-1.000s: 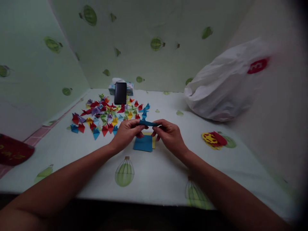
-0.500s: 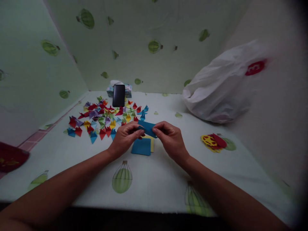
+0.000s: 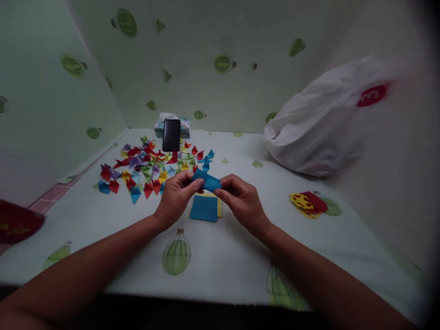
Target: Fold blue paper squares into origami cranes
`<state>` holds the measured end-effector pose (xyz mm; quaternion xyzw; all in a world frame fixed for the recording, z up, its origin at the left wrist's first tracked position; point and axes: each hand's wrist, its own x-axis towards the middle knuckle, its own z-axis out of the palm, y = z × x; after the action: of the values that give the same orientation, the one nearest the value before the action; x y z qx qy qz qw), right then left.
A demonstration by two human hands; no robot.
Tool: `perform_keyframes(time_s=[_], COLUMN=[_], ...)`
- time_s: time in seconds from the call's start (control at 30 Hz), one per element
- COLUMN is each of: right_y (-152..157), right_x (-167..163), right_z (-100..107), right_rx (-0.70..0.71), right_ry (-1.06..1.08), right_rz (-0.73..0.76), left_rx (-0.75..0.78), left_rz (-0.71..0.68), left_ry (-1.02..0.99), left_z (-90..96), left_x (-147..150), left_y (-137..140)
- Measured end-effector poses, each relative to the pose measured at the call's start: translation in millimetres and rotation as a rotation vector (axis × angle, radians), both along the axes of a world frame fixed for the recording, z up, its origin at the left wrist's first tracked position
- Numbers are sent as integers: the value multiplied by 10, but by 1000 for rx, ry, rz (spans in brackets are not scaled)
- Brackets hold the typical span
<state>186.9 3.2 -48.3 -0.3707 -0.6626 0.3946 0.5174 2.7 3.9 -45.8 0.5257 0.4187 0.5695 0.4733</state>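
A small sheet of blue paper (image 3: 210,181), with a crease across it, is held up between my two hands. My left hand (image 3: 177,197) pinches its left end, thumb in front and fingers behind. At the right end, my right hand (image 3: 243,199) grips the paper between thumb and fingertips. Below, a blue square of paper (image 3: 204,209) lies on the table, partly covering a yellow paper (image 3: 219,206). Many folded paper pieces (image 3: 147,167) in red, blue, yellow, green and purple are spread beyond my left hand.
A black phone (image 3: 171,135) leans against a tissue box (image 3: 184,129) at the back. Right of it sits a white plastic bag (image 3: 309,133). Yellow and red paper cut-outs (image 3: 307,203) lie on the right. A dark red object (image 3: 19,222) is at the left edge.
The blue paper has tilted and now shows more of its face with a crease. My left thumb has shifted onto its front. The whole view has moved slightly.
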Motion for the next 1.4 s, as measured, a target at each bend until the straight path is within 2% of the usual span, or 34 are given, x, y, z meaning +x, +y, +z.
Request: perform_keyframes(time_s=[0.13, 0.57, 1.13, 1.4], right_y=[-3, -50, -102, -115], right_x=[-5, -20, -22, -29], right_z=[-27, 24, 47, 56], right_rx=[-8, -70, 37, 94], right_ry=[-18, 76, 3, -29], right_rz=[-44, -54, -101, -124], left_rx=[30, 86, 81, 83], left_rz=[12, 31, 70, 71], left_ry=[8, 47, 92, 84], left_z=[11, 19, 54, 12], left_x=[7, 15, 21, 20], left_y=[-16, -36, -68, -67])
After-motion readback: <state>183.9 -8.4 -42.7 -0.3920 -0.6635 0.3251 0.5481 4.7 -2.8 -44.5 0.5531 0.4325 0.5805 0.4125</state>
